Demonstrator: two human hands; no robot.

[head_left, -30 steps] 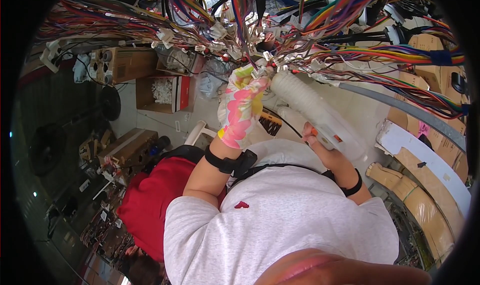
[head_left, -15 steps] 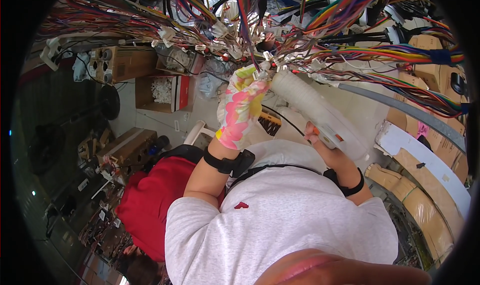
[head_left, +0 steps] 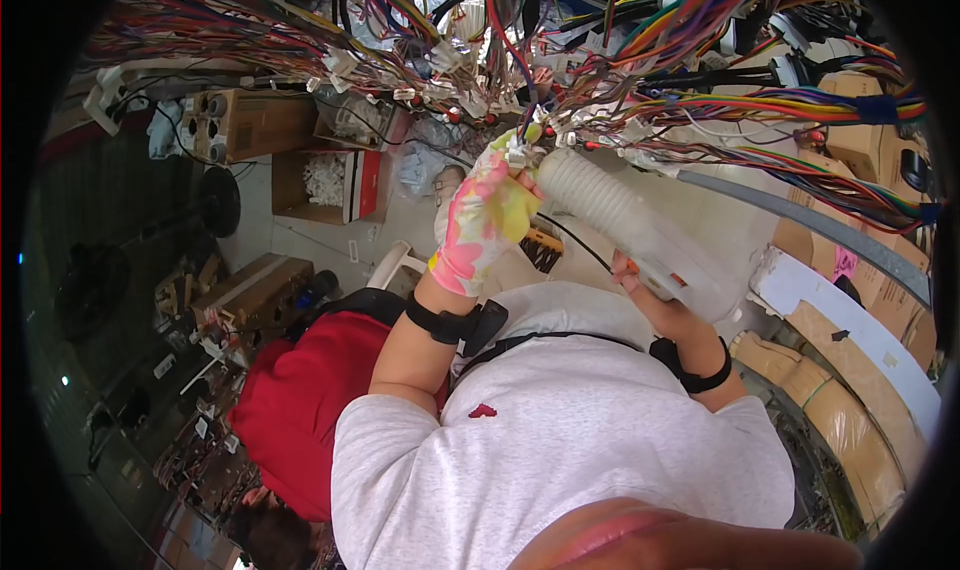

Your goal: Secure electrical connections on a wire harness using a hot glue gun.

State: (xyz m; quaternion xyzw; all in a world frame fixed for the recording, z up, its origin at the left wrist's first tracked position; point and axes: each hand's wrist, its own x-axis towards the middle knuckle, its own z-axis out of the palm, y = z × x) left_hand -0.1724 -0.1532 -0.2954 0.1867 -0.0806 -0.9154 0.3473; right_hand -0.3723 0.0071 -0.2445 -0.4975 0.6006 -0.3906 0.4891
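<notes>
Turning the gloved left hand (head_left: 487, 210) a bit, dragging hanging wires (head_left: 499, 20) rightward.
Seemingly pinching a white connector (head_left: 517, 155) right beside the ribbed nozzle (head_left: 578, 187) of the white tool (head_left: 668, 252), keeping the bare right hand (head_left: 627, 270) curled round its grip; probably just re-angling, so still working mid-step.

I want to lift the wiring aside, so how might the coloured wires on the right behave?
The wires will probably flex rather than stay stiff, being thin strands that curve. They may move in bunches, since blue binding gathers some of them. They could snag, as white connectors crowd the middle.
</notes>
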